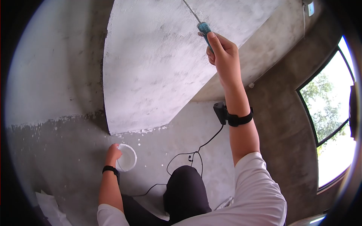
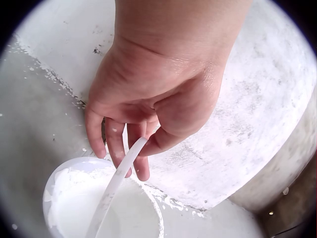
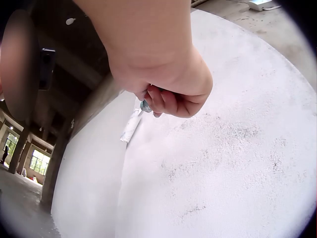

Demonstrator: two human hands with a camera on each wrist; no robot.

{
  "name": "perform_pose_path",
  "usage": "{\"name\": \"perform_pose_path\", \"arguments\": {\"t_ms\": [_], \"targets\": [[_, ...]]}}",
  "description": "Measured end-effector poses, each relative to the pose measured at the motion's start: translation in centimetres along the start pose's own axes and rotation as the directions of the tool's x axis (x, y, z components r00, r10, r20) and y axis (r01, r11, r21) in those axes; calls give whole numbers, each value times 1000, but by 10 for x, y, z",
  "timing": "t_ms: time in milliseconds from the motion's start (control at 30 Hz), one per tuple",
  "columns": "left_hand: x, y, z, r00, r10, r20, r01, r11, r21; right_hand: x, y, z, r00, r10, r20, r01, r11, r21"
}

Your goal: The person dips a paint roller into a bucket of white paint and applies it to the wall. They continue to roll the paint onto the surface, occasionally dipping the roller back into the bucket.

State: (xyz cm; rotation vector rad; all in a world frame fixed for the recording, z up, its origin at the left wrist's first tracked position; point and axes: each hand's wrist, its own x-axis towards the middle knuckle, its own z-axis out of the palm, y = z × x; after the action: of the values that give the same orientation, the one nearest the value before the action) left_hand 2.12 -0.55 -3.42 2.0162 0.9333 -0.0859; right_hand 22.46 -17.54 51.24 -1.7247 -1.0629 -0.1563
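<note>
My right hand (image 1: 222, 52) grips the teal handle (image 1: 204, 28) of a paint roller, arm stretched up. In the right wrist view the white roller sleeve (image 3: 131, 126) lies against the wall, near the edge where two painted faces meet. The whitened wall face (image 1: 158, 79) shows grey patches through its coat. Low at the left, my left hand (image 1: 114, 153) holds a small white bucket (image 1: 134, 160). Thumb and fingers pinch its pale plastic bail handle (image 2: 118, 186), as the left wrist view shows. White paint (image 2: 74, 201) coats the bucket's inside.
Grey concrete floor (image 1: 151, 150) with white splatters runs along the wall's foot. A black cable (image 1: 201, 146) hangs from the right wrist camera and loops near my knee (image 1: 187, 192). A window (image 1: 328, 109) stands at the right, and a white sheet (image 1: 51, 205) lies at lower left.
</note>
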Motion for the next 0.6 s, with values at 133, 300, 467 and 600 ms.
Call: {"name": "perform_pose_path", "arguments": {"t_ms": [133,300,467,600], "targets": [[-2,1,-5,1000,-1,13,1,1000,6,0,5,8,1000,1,-28,-2,1000,-30],[1,-1,-3,999,-19,30,20,1000,-8,-6,8,-3,998,32,-52,-36,995,-88],[6,-5,2,1000,2,8,-2,1000,-5,-16,14,-22,995,55,-86,-69,983,-169],[9,-8,4,1000,-2,13,2,999,-32,-29,21,-35,989,70,-129,-99,968,-233]]}}
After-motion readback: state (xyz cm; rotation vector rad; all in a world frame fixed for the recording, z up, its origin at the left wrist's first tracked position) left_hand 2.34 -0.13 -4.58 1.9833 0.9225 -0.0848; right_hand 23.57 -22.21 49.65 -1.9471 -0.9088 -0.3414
